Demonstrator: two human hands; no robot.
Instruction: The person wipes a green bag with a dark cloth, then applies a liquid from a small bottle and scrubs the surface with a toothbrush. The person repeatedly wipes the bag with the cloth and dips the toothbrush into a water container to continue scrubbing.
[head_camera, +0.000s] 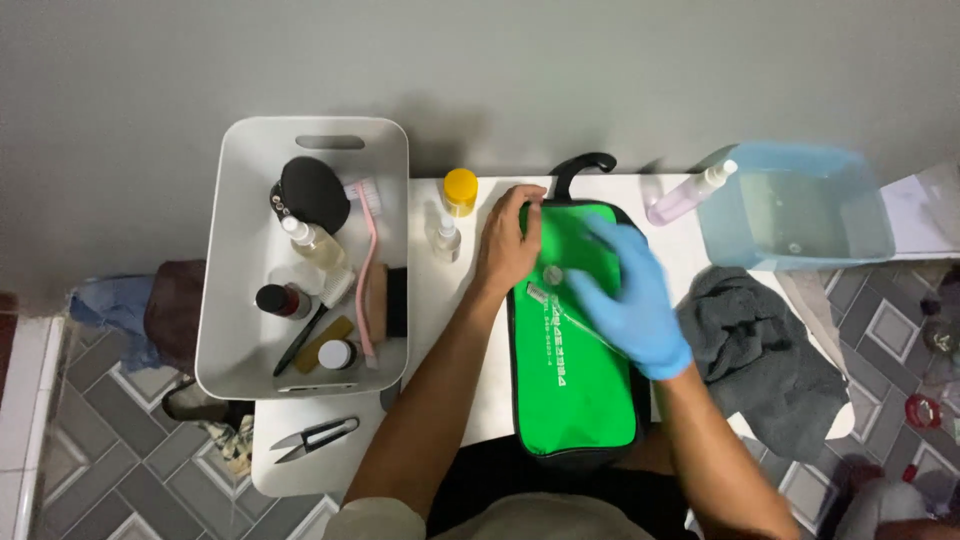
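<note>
Bare left hand (508, 243) lies flat, fingers loosely spread, on the green pouch's (575, 385) far left corner; gloved right hand (630, 300), blurred, rests open-palmed on its middle

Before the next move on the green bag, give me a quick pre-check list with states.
1. Left hand bare, pressing the green bag at its top edge: ok.
2. Right hand gloved in blue, on the bag: ok, though blurred.
3. Bag lies flat on the white table: ok.
4. Bag's zip open or closed: cannot tell.
5. Grey cloth beside the bag, apart from both hands: ok.
6. Snips away from the hands: ok.
</note>
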